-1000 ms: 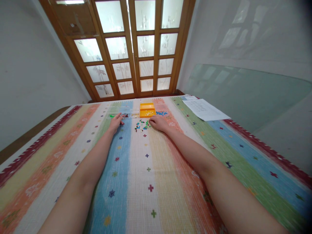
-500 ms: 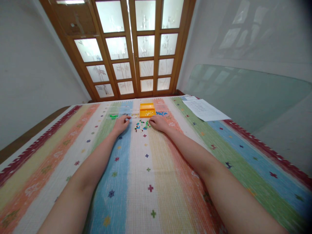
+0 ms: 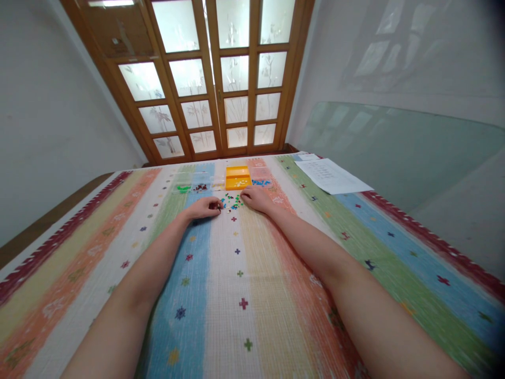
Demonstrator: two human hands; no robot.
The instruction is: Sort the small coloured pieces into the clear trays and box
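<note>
A small pile of mixed beads or tiny pieces (image 3: 232, 201), green, blue, dark red and white, lies on the striped tablecloth (image 3: 224, 295). At its left edge is my left hand (image 3: 204, 207), thumb and fingers pinched together; what they hold, if anything, is too small to make out. My right hand (image 3: 255, 198) rests at the pile's right edge with curled fingers, their tips touching the pieces. Behind the pile stand an orange box (image 3: 238, 171) with whitish pieces, and clear trays holding green pieces (image 3: 183, 188), dark red pieces (image 3: 200, 187) and blue pieces (image 3: 261, 182).
A printed sheet of paper (image 3: 333, 176) lies at the far right of the table, with a smaller paper (image 3: 308, 157) behind it. A glass panel (image 3: 394, 147) leans on the right wall. Wooden doors (image 3: 221, 95) with glass panes stand beyond the table.
My left hand has come back from the dark red pieces' tray to the left edge of the pile, and its fingers have closed. My right hand has barely moved.
</note>
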